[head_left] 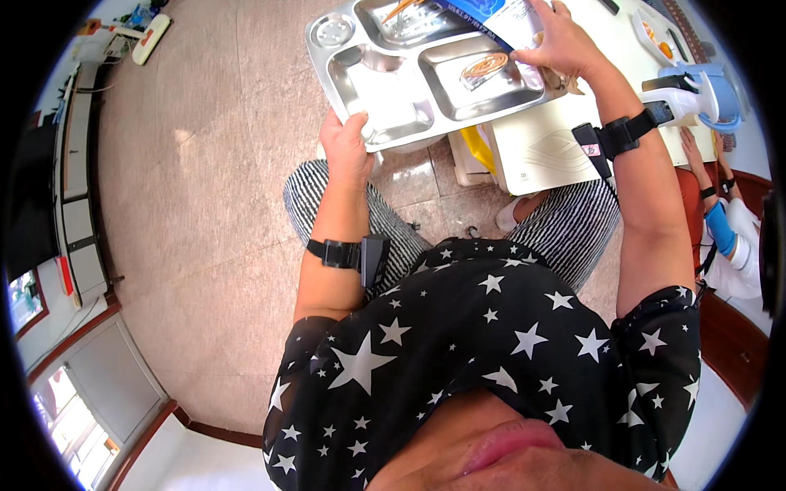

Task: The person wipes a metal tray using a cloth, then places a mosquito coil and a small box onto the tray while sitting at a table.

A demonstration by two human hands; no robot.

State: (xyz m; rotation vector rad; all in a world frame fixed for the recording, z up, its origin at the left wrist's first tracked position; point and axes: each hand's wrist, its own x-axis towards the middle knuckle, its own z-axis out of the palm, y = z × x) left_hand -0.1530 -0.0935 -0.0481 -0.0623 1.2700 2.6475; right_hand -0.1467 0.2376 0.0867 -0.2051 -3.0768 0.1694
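Observation:
My left hand (pixel 348 147) grips the near left corner of a shiny metal compartment tray (pixel 332 65), thumb on top of the rim. The tray sticks out past the table's left side. At its right end, my right hand (pixel 565 45) is closed on a blue and white packet (pixel 495 20). Some crumpled beige material shows below that hand; its kind is unclear. A tan coiled thing (pixel 485 65) lies in the near right compartment, with a small clear piece beside it. Thin orange-brown pieces (pixel 401 8) lie in the far compartment, partly cut off by the picture's edge.
Under the tray's right part is a cream table (pixel 540 151). A yellow thing (pixel 477 147) hangs by its edge. To the right are a white dish (pixel 655 37) with orange pieces and a blue and white container (pixel 720 98). Another person's hand (pixel 692 147) rests farther right.

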